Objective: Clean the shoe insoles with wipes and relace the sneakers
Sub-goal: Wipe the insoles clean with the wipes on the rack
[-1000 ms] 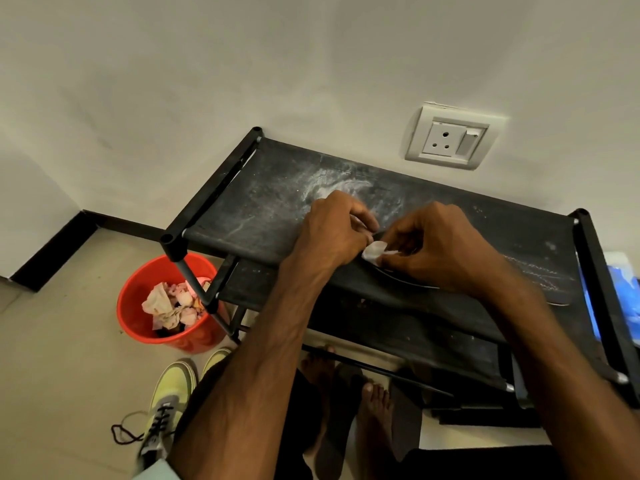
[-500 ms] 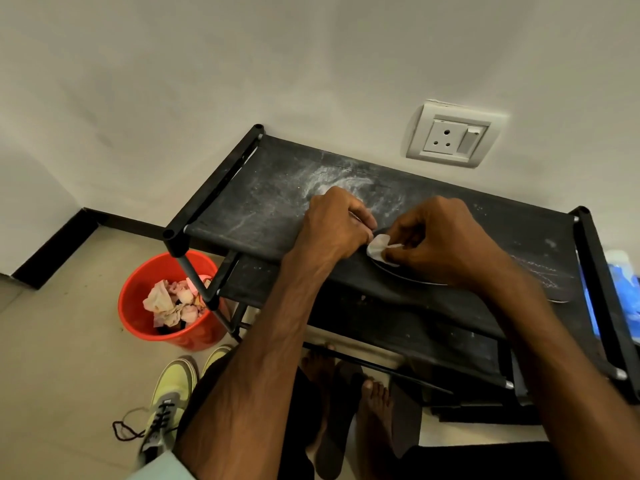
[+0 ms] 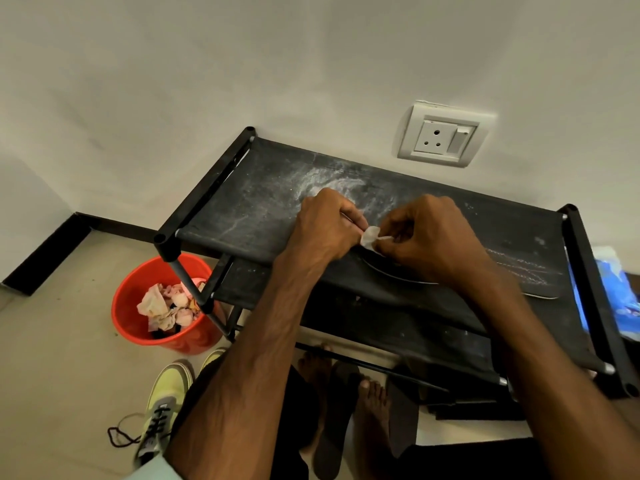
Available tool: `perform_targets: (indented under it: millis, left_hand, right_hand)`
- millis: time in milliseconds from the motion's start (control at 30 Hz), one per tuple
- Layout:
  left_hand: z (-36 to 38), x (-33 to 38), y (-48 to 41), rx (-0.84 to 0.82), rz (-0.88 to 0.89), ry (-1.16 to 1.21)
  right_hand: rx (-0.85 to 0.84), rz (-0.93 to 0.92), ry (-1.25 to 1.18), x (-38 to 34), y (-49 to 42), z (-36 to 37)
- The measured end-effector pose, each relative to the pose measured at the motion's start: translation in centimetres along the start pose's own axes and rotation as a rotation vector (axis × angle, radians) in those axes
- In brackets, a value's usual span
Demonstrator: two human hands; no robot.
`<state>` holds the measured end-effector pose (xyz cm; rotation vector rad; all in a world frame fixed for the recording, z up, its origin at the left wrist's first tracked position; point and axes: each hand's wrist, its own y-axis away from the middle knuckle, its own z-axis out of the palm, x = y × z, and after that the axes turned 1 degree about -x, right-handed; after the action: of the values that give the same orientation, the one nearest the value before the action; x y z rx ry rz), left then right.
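A small white wipe [image 3: 370,238] is stretched between my two hands above the top shelf of a black shoe rack [image 3: 263,202]. My left hand [image 3: 327,226] pinches its left edge with curled fingers. My right hand [image 3: 426,237] pinches its right edge. Under my right hand a dark insole [image 3: 540,292] lies flat on the shelf, running to the right. A yellow and grey sneaker [image 3: 162,407] with a loose dark lace stands on the floor at the lower left, with a second yellow toe [image 3: 213,356] beside it.
A red bucket [image 3: 128,313] holding crumpled used wipes stands on the floor left of the rack. A blue wipes pack [image 3: 620,299] lies at the right edge. A wall socket [image 3: 443,136] sits above the rack. Bare feet and dark sandals [image 3: 332,410] are below the rack.
Both hands stayed over the insole's left end. The wipe between them has been pulled slightly wider and turned. The view has shifted a little.
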<state>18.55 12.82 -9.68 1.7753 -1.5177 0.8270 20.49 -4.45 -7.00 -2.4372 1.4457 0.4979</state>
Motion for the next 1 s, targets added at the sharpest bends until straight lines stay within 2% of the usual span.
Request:
perform_targets:
  millis: [100, 233, 267, 300, 400, 467, 733, 1000]
  left_hand:
    - [0.0, -0.2, -0.1, 0.001, -0.002, -0.004]
    - [0.0, -0.2, -0.1, -0.017, -0.024, 0.016]
    - [0.0, -0.2, -0.1, -0.016, -0.024, 0.016]
    - [-0.1, -0.3, -0.1, -0.016, -0.021, 0.017]
    - [-0.1, -0.3, -0.2, -0.02, -0.002, 0.003]
    - [-0.1, -0.4, -0.1, -0.034, 0.023, -0.021]
    - [-0.8, 0.6, 0.9, -0.318, 0.172, -0.097]
    - [0.3, 0.4, 0.7, -0.29, 0.136, -0.205]
  right_hand:
    - [-0.028, -0.003, -0.02, 0.1, -0.1, 0.0]
    - [-0.243, 0.001, -0.041, 0.0, 0.7, -1.4]
    - [-0.25, 0.005, -0.033, 0.1, 0.9, -1.7]
    - [-0.212, 0.008, -0.023, 0.3, 1.0, -1.8]
    - [0.042, 0.032, -0.068, 1.3, 1.2, -2.0]
    - [0.132, 0.066, -0.095, 2.1, 1.1, -2.0]
    - [0.063, 0.032, -0.097, 3.0, 0.4, -1.1]
    - [0.035, -0.01, -0.043, 2.3, -1.0, -0.2]
